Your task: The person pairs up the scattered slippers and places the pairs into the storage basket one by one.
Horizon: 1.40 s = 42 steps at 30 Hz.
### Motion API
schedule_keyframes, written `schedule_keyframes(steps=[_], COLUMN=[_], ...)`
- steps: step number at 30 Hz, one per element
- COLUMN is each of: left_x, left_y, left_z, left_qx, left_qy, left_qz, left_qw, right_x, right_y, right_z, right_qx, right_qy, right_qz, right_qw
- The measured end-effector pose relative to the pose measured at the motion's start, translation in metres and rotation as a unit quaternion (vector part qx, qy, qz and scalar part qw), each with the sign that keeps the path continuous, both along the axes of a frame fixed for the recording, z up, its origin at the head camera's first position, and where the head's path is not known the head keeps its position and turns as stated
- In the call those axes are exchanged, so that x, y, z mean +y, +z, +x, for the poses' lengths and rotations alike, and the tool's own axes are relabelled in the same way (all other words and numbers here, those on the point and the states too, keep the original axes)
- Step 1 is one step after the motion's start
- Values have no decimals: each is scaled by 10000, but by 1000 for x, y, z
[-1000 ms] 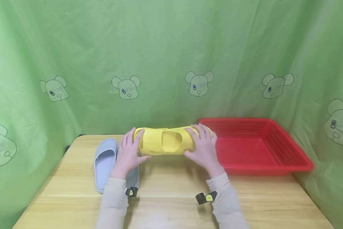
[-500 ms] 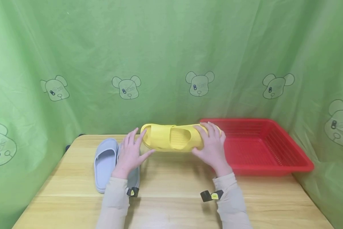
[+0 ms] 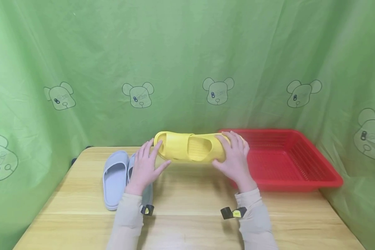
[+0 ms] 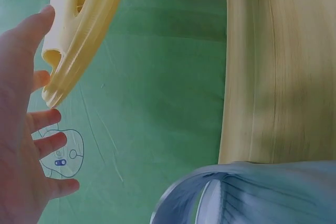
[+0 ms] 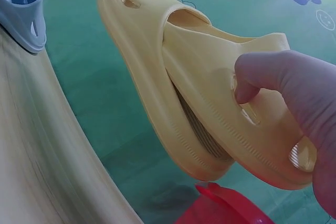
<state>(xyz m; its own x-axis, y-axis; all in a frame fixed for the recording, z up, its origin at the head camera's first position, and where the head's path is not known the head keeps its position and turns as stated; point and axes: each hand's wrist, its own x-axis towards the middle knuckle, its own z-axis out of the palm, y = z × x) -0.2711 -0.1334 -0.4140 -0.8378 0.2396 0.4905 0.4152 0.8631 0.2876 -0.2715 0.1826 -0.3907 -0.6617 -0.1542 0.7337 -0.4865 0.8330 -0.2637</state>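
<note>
A pair of yellow slippers (image 3: pixel 178 147), nested into each other, is held in the air above the table's far part. My right hand (image 3: pixel 235 158) grips their right end; in the right wrist view its thumb (image 5: pixel 262 74) presses on the strap beside a slot. My left hand (image 3: pixel 146 166) is at the left end, fingers spread and fairly straight. The left wrist view shows the fingertips at or close to the slipper's toe; I cannot tell how firmly they touch. A pair of grey-blue slippers (image 3: pixel 114 180) stands on the table, the right one partly hidden by my left hand and forearm.
A red plastic basket (image 3: pixel 325 166) stands at the right back of the wooden table (image 3: pixel 187 222), partly behind my right hand. Green curtains (image 3: pixel 174 45) with bear-head prints enclose the table at the back and sides.
The yellow slippers have shifted right and up, carried by my right hand. My left hand's fingers have come off the strap area toward the end of the pair. The grey-blue slippers and basket stay put.
</note>
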Motion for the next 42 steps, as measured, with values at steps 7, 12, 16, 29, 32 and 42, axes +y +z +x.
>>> schedule_keyframes(steps=[7, 12, 16, 29, 32, 42], left_x=[1, 2, 3, 7, 8, 19], left_y=[-1, -2, -2, -2, -3, -4], left_z=[-1, -1, -1, 0, 0, 0], left_qx=[133, 399, 511, 340, 327, 686], left_qy=[-74, -158, -238, -393, -401, -672], left_qz=[50, 95, 164, 100, 8, -140], left_qw=[9999, 9990, 9983, 9986, 9987, 9953], right_x=[4, 8, 13, 34, 37, 51], right_y=[3, 5, 8, 10, 11, 16], right_z=[2, 3, 4, 5, 6, 8], right_qx=[48, 62, 8, 106, 97, -74], right_qy=[-47, -114, -204, -377, -419, -599], right_qz=[-28, -120, -196, -417, -453, -530], right_qw=[10000, 9998, 9996, 9984, 9980, 9968])
